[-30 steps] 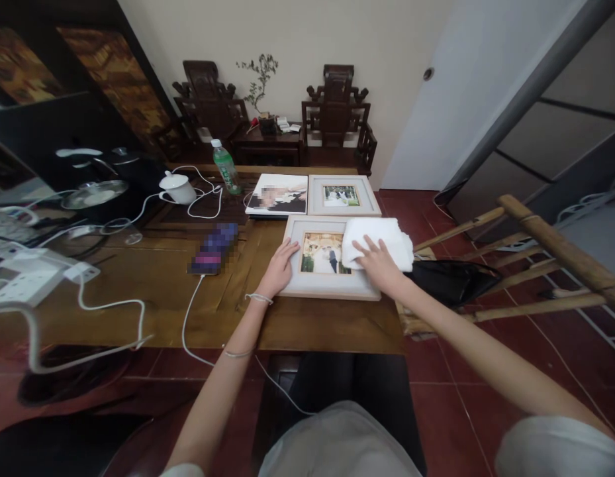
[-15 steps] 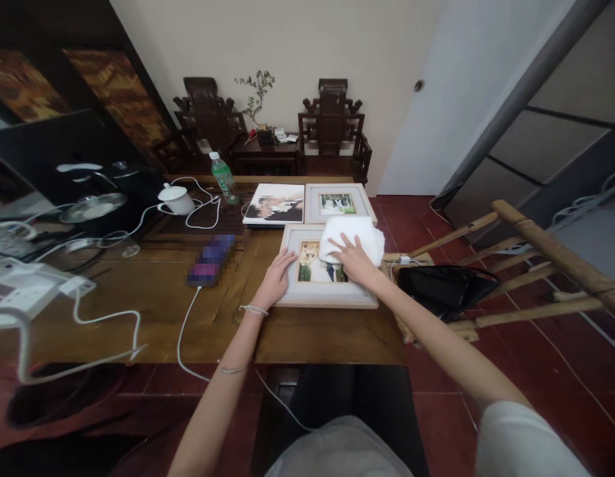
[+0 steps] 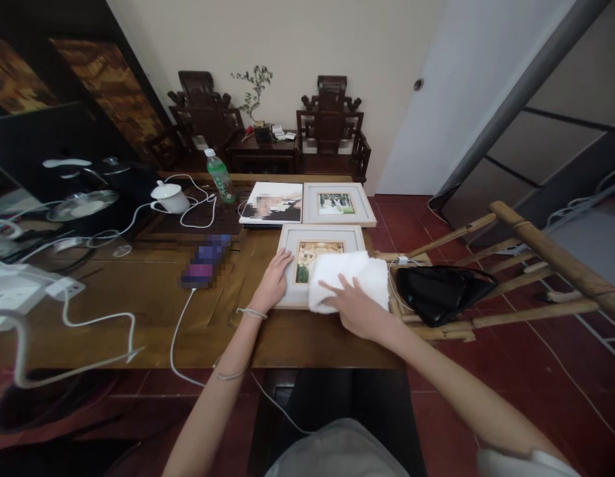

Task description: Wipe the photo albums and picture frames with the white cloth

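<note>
A light wooden picture frame (image 3: pixel 323 230) with a pale mat and a small picture lies flat near the table's front edge. My left hand (image 3: pixel 273 281) rests on its left border, fingers stretched out and slightly apart. On the frame's lower right part, my right hand (image 3: pixel 359 308) holds a folded white towel (image 3: pixel 371 271) pressed down beneath spread fingers. The towel hides the picture's lower right and the frame's corner there. Just behind lie a second framed picture (image 3: pixel 361 207) and, to its left, a white-bordered photo (image 3: pixel 282 189).
To the left are a phone (image 3: pixel 205 262) on a white cable, a green-labelled bottle (image 3: pixel 220 177), a lidded white cup (image 3: pixel 171 197) and a power strip (image 3: pixel 19 291) with cables. A bamboo chair (image 3: pixel 530 235) bearing a black bag (image 3: pixel 436 291) stands right of the table (image 3: pixel 307 341).
My right hand and the towel have slid toward me over the frame, uncovering its upper right part. My left hand stays on the left border.
</note>
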Tool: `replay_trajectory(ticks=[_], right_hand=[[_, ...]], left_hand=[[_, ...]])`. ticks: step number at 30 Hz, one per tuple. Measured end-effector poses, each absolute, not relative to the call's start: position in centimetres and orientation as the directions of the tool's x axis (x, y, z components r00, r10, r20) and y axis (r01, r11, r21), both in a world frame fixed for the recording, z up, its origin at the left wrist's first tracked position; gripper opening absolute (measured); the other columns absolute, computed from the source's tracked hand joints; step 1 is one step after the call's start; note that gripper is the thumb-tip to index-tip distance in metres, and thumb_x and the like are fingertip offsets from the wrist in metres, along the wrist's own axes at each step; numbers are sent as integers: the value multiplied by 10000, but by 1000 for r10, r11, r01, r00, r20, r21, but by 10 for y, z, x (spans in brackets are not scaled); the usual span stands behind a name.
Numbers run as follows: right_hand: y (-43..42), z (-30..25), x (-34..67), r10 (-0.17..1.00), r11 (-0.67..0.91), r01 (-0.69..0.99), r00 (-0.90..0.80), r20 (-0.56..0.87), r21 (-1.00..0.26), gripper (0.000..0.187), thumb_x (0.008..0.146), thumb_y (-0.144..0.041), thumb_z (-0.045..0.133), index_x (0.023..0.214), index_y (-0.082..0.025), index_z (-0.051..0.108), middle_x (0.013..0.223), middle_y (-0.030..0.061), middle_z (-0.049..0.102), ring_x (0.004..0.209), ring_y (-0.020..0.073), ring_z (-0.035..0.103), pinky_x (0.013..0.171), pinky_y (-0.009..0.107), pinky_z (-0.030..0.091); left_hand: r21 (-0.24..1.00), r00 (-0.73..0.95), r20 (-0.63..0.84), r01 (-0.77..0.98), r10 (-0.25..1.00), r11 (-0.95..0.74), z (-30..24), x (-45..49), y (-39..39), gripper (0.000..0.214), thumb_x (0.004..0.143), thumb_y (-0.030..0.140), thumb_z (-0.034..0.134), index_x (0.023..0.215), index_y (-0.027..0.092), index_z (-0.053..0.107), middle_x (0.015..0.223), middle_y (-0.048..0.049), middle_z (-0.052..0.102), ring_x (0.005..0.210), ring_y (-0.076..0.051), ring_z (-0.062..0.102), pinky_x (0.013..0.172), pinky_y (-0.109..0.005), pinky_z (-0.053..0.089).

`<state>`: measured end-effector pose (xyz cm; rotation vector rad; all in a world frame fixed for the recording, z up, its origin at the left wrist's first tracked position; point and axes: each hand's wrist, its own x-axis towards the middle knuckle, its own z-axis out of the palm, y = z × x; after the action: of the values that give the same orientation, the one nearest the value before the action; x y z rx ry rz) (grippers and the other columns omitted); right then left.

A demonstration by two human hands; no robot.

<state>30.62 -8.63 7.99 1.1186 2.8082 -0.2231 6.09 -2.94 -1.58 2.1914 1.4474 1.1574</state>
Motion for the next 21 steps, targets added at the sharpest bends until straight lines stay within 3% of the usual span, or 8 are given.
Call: replay_trajectory(ticks=[5,10,13,18,21], right_hand=[[-94,74,305,665,726,671,-741,-99,-148,652,701,17,390,1274,-240,562,1517,18,304,1377,414,202,1031,681,256],[-34,54,313,730,684,726,-679,76,-76,619,705,38,394,1269,-158,559,1488,100,358,1395,350,196,1100,618,163],[3,54,315,742,666,745,-655,146,-42,619,719,37,419,1292,-166,537,1486,119,357,1396,323,206,1105,598,158],[18,56,308,741,666,745,-664,97,16,605,738,34,434,1283,-200,553,1485,102,363,1399,361,165,1065,672,142],[-7,58,306,718,696,718,-695,19,-22,613,725,34,419,1273,-199,566,1491,91,355,1397,377,161,1056,686,152]], left_hand=[[591,230,455,644,860,-486,-16,58,-28,525,789,19,364,1264,159,538,1373,-117,503,1383,-240,313,1147,-515,256],[592,259,459,624,850,-510,-17,55,-26,554,773,15,372,1288,155,518,1380,-121,496,1394,-242,289,1145,-523,254],[597,261,459,617,849,-512,-18,55,-26,560,765,14,378,1286,161,521,1378,-116,500,1397,-243,280,1144,-528,253],[599,256,452,623,855,-503,-17,56,-27,578,752,10,386,1287,181,521,1375,-98,505,1396,-246,284,1145,-540,247],[607,239,455,621,858,-495,-16,57,-27,568,760,9,380,1281,181,526,1367,-98,513,1391,-245,295,1146,-536,248]])
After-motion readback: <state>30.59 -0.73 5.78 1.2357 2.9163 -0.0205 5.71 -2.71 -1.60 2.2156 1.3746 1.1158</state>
